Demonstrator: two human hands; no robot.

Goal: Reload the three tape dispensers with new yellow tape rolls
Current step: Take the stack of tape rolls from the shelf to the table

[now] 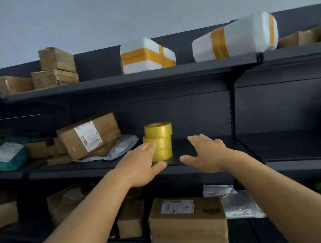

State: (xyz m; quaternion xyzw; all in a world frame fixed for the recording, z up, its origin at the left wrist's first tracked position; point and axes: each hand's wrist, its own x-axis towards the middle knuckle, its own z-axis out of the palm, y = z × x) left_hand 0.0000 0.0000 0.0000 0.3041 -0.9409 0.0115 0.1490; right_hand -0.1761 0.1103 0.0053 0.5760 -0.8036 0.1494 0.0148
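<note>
Both hands open: left hand touching tape stack, right hand near; labelled box just left.

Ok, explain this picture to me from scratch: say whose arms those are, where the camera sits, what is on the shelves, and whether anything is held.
There is no machine here. The arms belong to a person, and the single picture comes from a camera worn on that person's head, so you see what they see, looking at dark metal shelves.

On the middle shelf stands a stack of three yellow tape rolls, slightly out of line. The left hand is open, with its fingers at the stack's left side; whether they touch it yet is hard to tell. The right hand is open too, a little to the right of the stack and clear of it. Neither hand holds anything.

Around them lie parcels: cardboard boxes with labels, a teal mailing bag, and white packages banded with yellow tape on the top shelf. No tape dispenser shows.
</note>
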